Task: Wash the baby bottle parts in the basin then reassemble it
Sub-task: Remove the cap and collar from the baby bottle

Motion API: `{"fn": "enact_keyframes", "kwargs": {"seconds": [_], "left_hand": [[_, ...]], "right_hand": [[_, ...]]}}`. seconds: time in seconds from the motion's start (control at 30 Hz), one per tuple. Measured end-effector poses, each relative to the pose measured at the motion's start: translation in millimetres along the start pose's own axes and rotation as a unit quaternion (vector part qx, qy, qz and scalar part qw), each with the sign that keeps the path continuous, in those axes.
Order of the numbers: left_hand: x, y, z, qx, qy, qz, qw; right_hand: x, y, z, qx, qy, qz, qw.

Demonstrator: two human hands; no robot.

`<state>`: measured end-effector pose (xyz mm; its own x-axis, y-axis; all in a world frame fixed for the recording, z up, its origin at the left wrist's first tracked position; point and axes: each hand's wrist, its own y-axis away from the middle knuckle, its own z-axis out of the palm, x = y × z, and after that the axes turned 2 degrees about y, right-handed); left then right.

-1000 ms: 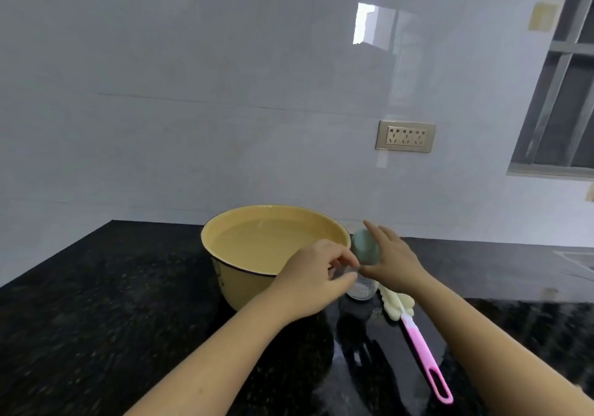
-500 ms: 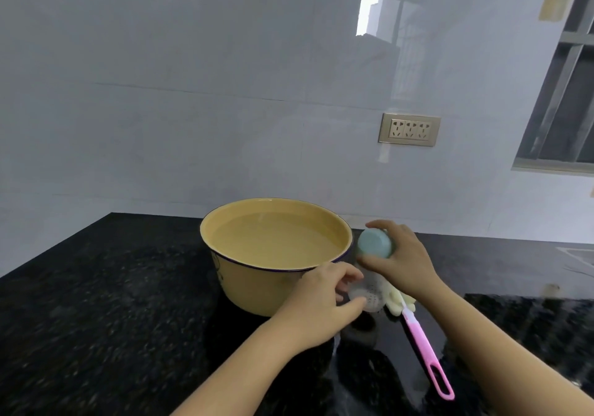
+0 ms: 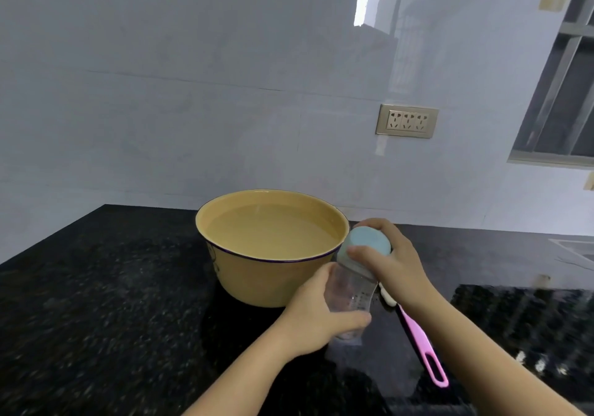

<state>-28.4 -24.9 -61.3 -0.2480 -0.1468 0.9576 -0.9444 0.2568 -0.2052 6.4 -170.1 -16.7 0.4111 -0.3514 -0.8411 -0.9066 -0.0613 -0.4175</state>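
A clear baby bottle (image 3: 350,296) with a pale blue cap (image 3: 366,243) is held tilted just above the black counter, right of the basin. My left hand (image 3: 316,316) wraps around the clear body. My right hand (image 3: 390,264) grips the blue cap at the top. The yellow basin (image 3: 257,279) holds water and stands just left of the bottle. Partly hidden behind my right wrist, a pink-handled bottle brush (image 3: 418,338) lies on the counter.
The black speckled counter (image 3: 96,303) runs to a white tiled wall with a socket plate (image 3: 406,121). A window (image 3: 565,103) is at the upper right, and a sink edge (image 3: 575,248) shows at the far right.
The bottle has come up off the counter and now tilts. My left hand has closed around its body. My right hand stays on the cap.
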Motion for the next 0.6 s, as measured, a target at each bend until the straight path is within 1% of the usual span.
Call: {"fn": "enact_keyframes", "kwargs": {"seconds": [0.07,0.1,0.13,0.17,0.2,0.23,0.3,0.37,0.5,0.53,0.6], "left_hand": [[4,2,-7,-0.023,0.011,-0.009,1.0],[6,4,-10,-0.052,0.047,-0.017,0.997],[9,6,-12,-0.093,0.104,-0.029,0.99],[11,10,-14,-0.134,0.162,-0.035,0.977],[14,13,-17,-0.163,0.213,-0.038,0.963],[17,15,-19,-0.172,0.238,-0.034,0.955],[22,16,-25,-0.159,0.25,-0.022,0.955],[29,17,-33,-0.127,0.228,-0.014,0.965],[40,22,-57,-0.074,0.203,0.013,0.976],[42,23,-63,-0.063,0.198,0.022,0.978],[47,23,-75,-0.033,0.172,0.038,0.984]], "right_hand": [[-1,0,-2,-0.021,-0.014,0.007,1.0],[-2,-1,-3,-0.031,-0.055,0.022,0.998],[-3,-4,-5,-0.04,-0.133,0.051,0.989],[-5,-6,-7,-0.049,-0.221,0.083,0.97],[-7,-9,-9,-0.048,-0.284,0.106,0.952],[-8,-14,-10,-0.048,-0.305,0.113,0.944],[-8,-20,-8,-0.055,-0.283,0.105,0.952],[-6,-26,-3,-0.061,-0.243,0.089,0.964],[-13,-39,10,-0.03,-0.185,0.079,0.979],[-16,-43,14,-0.024,-0.155,0.073,0.985],[-21,-50,23,-0.025,-0.059,0.049,0.997]]}}
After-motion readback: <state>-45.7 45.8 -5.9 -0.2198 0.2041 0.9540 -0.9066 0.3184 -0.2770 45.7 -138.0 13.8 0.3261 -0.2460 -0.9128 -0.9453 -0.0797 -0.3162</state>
